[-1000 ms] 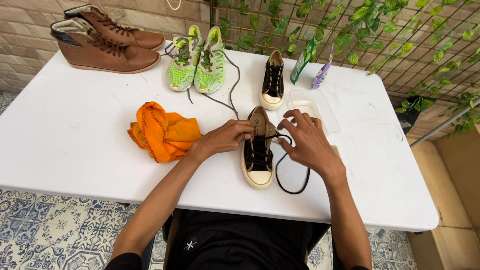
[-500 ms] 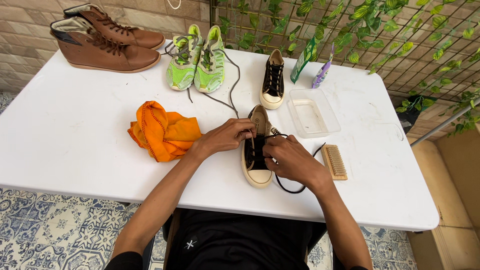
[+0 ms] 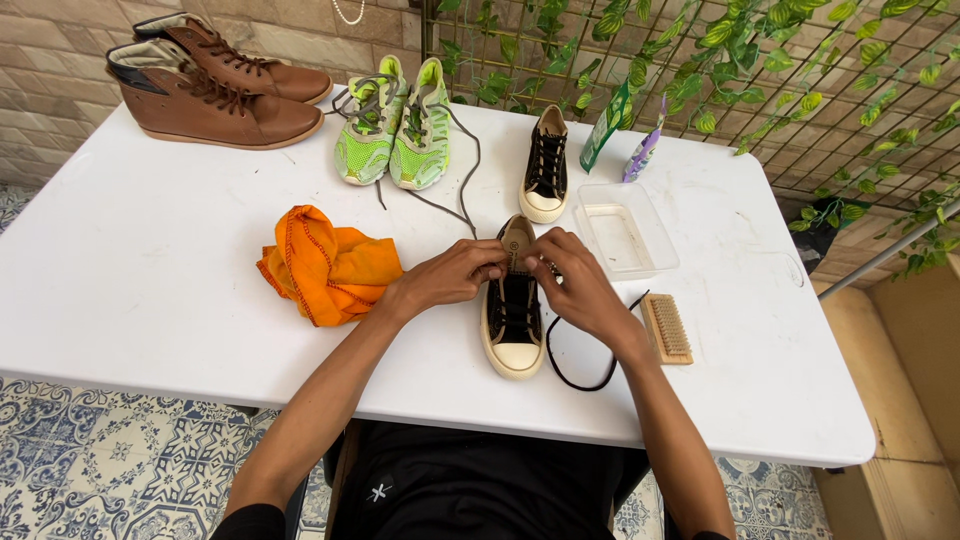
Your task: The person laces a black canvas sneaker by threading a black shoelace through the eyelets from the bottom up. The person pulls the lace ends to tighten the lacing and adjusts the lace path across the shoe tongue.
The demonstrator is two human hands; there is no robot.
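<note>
The black canvas sneaker point(image 3: 514, 318) with the cream toe cap lies near the front edge of the white worktop point(image 3: 130, 270), toe toward me, and both my hands meet at its tongue: my left hand point(image 3: 455, 273) has its fingers pinched together on the sneaker's upper edge, and my right hand point(image 3: 573, 280) has its fingers closed on the black shoelace point(image 3: 580, 378), which loops out onto the worktop to the right. Just right of that loop lies a wooden brush point(image 3: 667, 328), with a clear plastic tray point(image 3: 625, 231) beyond it and the matching black sneaker point(image 3: 546, 165) further back, while a crumpled orange cloth point(image 3: 328, 265) sits near my left wrist. Along the far edge stand a pair of green running shoes point(image 3: 394, 125) and a pair of brown leather boots point(image 3: 215, 85).
</note>
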